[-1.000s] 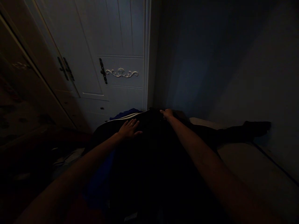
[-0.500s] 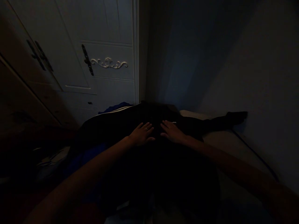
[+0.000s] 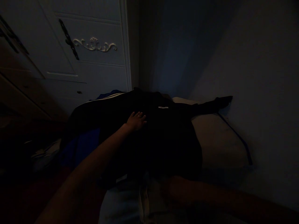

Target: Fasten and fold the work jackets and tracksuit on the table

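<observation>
A black long-sleeved jacket (image 3: 170, 137) lies spread out, with small white lettering on its chest and white stripes along the left-hand sleeve. One sleeve stretches left, the other right over a pale cushion-like thing (image 3: 215, 140). My left hand (image 3: 136, 120) rests flat on the upper middle of the jacket, fingers apart, a ring on one finger. Low in the picture, by the jacket's bottom edge, is my right hand (image 3: 174, 189). It is dark and smeared, so its fingers cannot be made out.
A white wardrobe (image 3: 100, 71) with dark handles and a carved ornament stands behind on the left. A bluish-grey wall (image 3: 245, 68) rises at the right. Blue cloth (image 3: 86, 143) shows under the jacket. A dark blue strap (image 3: 238, 133) hangs at the right. The room is very dim.
My right hand has left the jacket's chest and moved down toward me, uncovering the lettering. My left hand stays flat on the jacket. The view has shifted slightly.
</observation>
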Motion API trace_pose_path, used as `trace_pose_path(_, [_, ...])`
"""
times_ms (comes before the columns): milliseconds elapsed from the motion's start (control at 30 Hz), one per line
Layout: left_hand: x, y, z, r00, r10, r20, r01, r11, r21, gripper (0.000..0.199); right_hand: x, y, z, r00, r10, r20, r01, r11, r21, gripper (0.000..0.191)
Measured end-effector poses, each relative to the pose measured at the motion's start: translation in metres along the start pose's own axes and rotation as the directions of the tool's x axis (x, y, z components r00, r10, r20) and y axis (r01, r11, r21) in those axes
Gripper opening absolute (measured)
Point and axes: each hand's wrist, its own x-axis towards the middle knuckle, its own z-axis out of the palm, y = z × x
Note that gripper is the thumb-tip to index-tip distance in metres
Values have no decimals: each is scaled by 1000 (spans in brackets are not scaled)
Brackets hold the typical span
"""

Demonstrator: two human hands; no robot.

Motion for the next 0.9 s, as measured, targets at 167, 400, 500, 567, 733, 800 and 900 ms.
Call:
trace_pose_path(167, [-43,43,0,845,-262,-466,23,889,-458,29,12,5,17,908,405,-106,-311,822,477,50])
trace_pose_path(400, [-155,132,67,414,-868,-272,-101,254,-962,17,49,2,51,675,737,-35,-446,446,776,56])
trace_pose_path(500, [-198,152,104,405,-913,-44,-34,33,-999,12,58,-6,62,677,725,-123,-327,447,833,33])
trace_pose_path(567, [-219,156,126,357,-892,278,-13,-302,-953,7,59,-11,65,661,731,-168,-198,387,901,29])
trace_pose_path(733, [-231,151,154,509,-511,692,5,-803,-596,10,55,-21,66,521,839,-156,115,112,987,31])
trace_pose_path(800, [-224,149,158,562,-455,691,4,-834,-552,7,53,-25,68,487,867,-106,162,30,986,32])
trace_pose_path(900, [-210,147,163,590,-434,681,-47,-860,-508,3,51,-28,72,410,910,-58,171,-14,985,32])
